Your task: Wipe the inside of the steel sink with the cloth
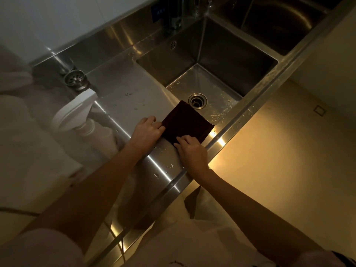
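At the left of the frame a loose drain strainer sits on the wet steel drainboard, well apart from your work, so leave it be. Moving toward the middle, your left hand pinches the left edge of the cloth, fingers curled onto the fabric. The cloth is dark, folded square and held spread over the near left corner of the sink, its far corner reaching just beside the drain opening in the picture. Your right hand grips the lower edge of the cloth, fingers bent over it, the wrist above the front rim. Expect the cloth to be light and limp: it should sag or bunch wherever you let go, and likely cling once it soaks up the droplets scattered on the sink floor. Better to gather it under a flat palm than hold it by edges. Right of centre, the steel walls look smooth and probably slippery.
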Available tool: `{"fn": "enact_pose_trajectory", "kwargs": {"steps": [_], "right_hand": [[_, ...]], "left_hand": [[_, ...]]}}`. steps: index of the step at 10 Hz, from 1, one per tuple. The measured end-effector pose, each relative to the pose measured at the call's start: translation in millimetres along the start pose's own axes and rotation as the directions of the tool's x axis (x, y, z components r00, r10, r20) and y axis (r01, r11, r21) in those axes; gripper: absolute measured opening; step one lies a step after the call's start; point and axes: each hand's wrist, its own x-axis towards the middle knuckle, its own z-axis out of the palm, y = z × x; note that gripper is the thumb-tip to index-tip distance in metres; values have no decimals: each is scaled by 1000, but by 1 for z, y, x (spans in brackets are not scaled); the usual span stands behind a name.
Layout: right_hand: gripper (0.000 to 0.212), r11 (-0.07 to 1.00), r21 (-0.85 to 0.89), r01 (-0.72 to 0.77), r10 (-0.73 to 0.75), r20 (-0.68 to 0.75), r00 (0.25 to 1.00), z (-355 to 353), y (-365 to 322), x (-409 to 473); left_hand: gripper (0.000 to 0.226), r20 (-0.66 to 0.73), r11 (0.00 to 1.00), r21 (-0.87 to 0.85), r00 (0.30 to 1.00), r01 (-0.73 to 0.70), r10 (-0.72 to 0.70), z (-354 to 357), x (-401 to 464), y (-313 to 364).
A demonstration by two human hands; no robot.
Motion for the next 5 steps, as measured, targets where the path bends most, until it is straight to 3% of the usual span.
{"fn": "enact_pose_trajectory", "kwargs": {"steps": [2, 3, 4, 5], "right_hand": [[40, 996, -90, 7, 3, 117, 993, -8, -6, 4], [45, 997, -73, 1, 9, 140, 990, -15, -4, 8], [50, 997, -77, 21, -10, 145, 989, -23, 6, 9], [54, 997, -49, -54, 62, 193, 979, -36, 13, 6]], "left_hand": [[26, 64, 999, 37, 997, 34, -36, -10, 5, 1], [22, 18, 996, 32, 997, 78, -78, -17, 12, 3], [27, -4, 994, 39, 995, 98, -98, -17, 24, 9], [36, 17, 985, 51, 986, 163, -164, -18, 31, 20]]}}
